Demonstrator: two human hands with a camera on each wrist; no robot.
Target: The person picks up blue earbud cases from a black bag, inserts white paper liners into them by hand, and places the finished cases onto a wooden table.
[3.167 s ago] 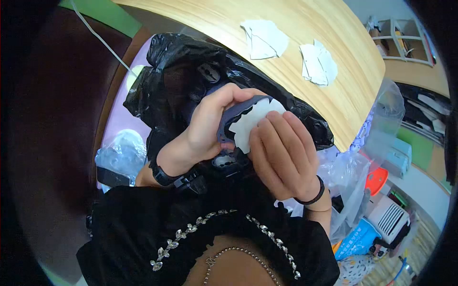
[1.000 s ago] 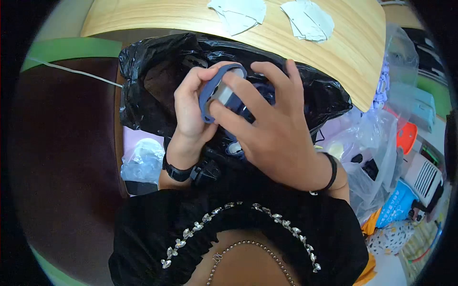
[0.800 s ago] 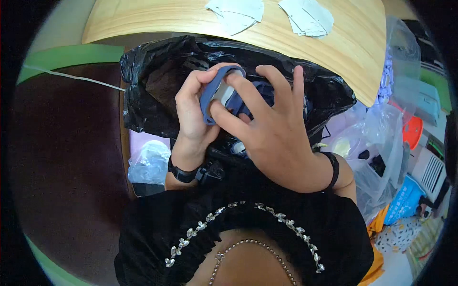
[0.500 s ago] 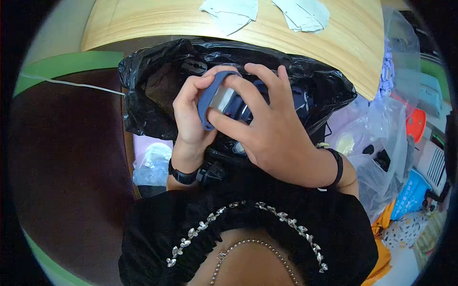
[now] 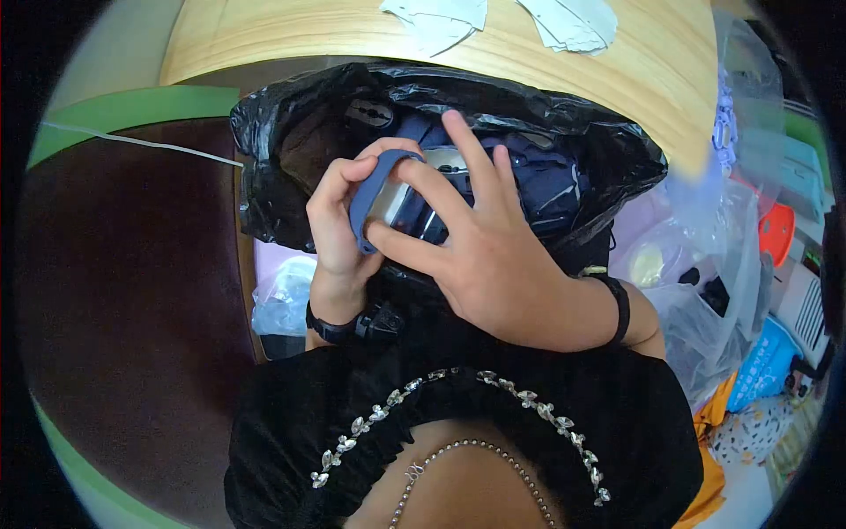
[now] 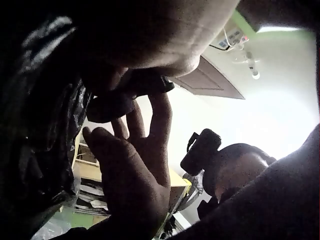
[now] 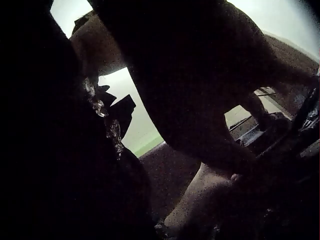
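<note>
My left hand [image 5: 335,216] grips a dark blue curved shell [image 5: 374,187] by its outer side, over the open mouth of a black plastic bag [image 5: 291,225]. A pale white sheet [image 5: 385,210] lines the inside of the shell. My right hand [image 5: 498,278] reaches in from the right, its thumb and one finger pressing against the lining near opposite ends of the shell. Its other fingers stand spread in the air. In the left wrist view the shell [image 6: 112,107] is a dark outline above the right hand [image 6: 132,172]. The right wrist view is very dark.
More dark blue pieces [image 5: 551,181] lie inside the bag. Beyond it, two groups of cut white sheets [image 5: 441,19] lie on the wooden table [image 5: 308,35]. A brown seat [image 5: 132,264] is at left. Clear plastic bags [image 5: 705,256] and a red item [image 5: 776,234] are at right.
Earlier my right hand held the scalloped white sheet at the shell; now the sheet lies inside it with fingers pressing on it. Both hands and the shell have since shifted slightly left and down.
</note>
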